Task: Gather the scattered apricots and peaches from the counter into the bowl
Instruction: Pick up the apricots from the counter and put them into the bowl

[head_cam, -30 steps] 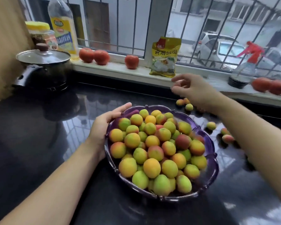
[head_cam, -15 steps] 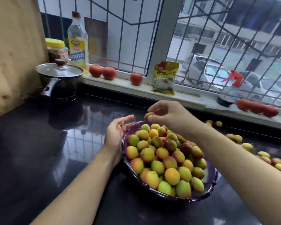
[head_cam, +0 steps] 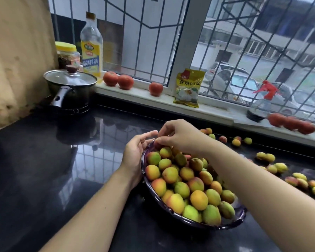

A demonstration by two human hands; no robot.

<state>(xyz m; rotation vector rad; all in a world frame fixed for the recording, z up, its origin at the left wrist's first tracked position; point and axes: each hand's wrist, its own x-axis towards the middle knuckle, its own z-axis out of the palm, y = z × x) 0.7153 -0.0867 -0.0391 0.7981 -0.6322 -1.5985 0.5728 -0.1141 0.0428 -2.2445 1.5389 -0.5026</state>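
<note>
Head view: right hand (head_cam: 178, 136) fingers (head_cam: 159, 140) touch heaped fruit (head_cam: 187, 180).

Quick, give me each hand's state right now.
Left hand: open, resting against the bowl rim.
Right hand: fingers curled over the bowl's far edge; any fruit held is hidden.

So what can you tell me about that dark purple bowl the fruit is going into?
The dark purple glassy bowl is wide and shallow, with a see-through, slightly wavy rim. It sits upright on the glossy black counter and is heaped with small yellow, green and orange-red apricots and peaches. The left hand rests against its far left rim, steadying it, while the right hand hovers over the far edge with fingers curled down onto the pile. More loose fruit lies on the counter to its right.
</note>
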